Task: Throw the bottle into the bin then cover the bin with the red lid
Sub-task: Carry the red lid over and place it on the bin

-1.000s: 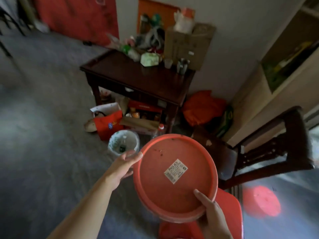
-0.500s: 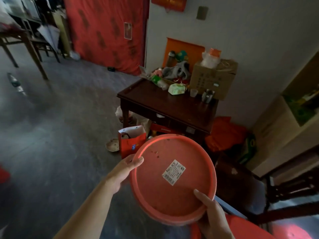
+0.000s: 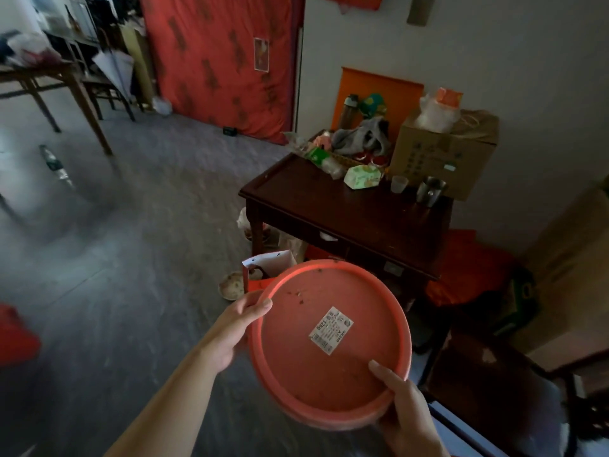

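Red lid (image 3: 329, 344) is up in both hands, tilted so its recessed face looks at the camera, with a white printed sticker (image 3: 330, 330) stuck near the middle and a few dark specks of dirt above that. Left hand (image 3: 235, 331) has the lid's upper left rim, thumb curled over the front lip and the rest of the fingers tucked behind it, so clamped on the rim. Right hand (image 3: 403, 407) has the lower right rim, thumb pressed flat on the inner face and the other fingers wrapped round the back, also gripping tight. Both forearms are bare.

Everything else, going off the lid: just above it a red paper bag (image 3: 267, 268) with a white inside pokes out from behind the rim, and left of that bag there's a small dirty dish (image 3: 232, 285) on the grey floor (image 3: 131, 258). Above and right of the lid is a dark wooden table (image 3: 346, 209) piled with clutter, a cardboard box (image 3: 445, 153), a small plastic cup (image 3: 399, 184), a metal cup (image 3: 430, 191) and a grey cloth (image 3: 361, 136). Right of the lid there's something orange (image 3: 468, 268) bunched on the floor against the wall. Way off to the upper left of the lid a plastic bottle (image 3: 54, 164) lies on the floor, pretty blurry. Can't see the bin anywhere, the lid covers the spot below the bag
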`<state>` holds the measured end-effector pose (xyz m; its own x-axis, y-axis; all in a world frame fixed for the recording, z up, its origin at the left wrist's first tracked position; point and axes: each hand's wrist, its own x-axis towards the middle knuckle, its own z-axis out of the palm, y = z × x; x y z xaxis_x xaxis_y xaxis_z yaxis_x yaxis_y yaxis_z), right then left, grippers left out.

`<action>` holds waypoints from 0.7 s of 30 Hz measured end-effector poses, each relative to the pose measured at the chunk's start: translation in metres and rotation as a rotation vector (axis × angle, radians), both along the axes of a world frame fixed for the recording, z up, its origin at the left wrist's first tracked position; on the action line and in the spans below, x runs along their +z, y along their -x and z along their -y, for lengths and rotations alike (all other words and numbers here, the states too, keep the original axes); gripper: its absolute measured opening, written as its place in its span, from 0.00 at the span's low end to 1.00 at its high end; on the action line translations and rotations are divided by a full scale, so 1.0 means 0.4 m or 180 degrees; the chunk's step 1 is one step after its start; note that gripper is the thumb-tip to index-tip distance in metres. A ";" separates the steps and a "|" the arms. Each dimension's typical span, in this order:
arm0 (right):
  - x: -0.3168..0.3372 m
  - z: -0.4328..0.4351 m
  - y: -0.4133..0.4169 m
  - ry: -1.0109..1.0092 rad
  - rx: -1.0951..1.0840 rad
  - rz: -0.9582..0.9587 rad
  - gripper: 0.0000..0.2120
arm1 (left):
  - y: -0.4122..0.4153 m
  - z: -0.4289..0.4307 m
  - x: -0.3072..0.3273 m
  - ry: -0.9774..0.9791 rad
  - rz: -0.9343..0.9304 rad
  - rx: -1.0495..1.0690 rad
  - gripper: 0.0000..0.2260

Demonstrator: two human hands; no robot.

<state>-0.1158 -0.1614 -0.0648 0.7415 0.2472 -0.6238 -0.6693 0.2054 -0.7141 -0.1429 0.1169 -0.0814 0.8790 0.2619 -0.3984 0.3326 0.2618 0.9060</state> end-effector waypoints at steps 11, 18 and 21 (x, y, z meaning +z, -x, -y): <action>0.005 -0.137 -0.230 -0.0143 0.0007 0.0068 0.16 | -0.212 -0.143 0.014 -0.0146 0.0138 0.0197 0.36; -0.013 -0.242 -0.305 -0.0088 0.0001 0.0000 0.18 | -0.295 -0.252 -0.012 -0.0218 0.0116 0.0127 0.39; -0.020 -0.305 -0.322 -0.0047 -0.0093 0.0035 0.18 | -0.338 -0.312 -0.022 -0.0230 0.0098 -0.0039 0.41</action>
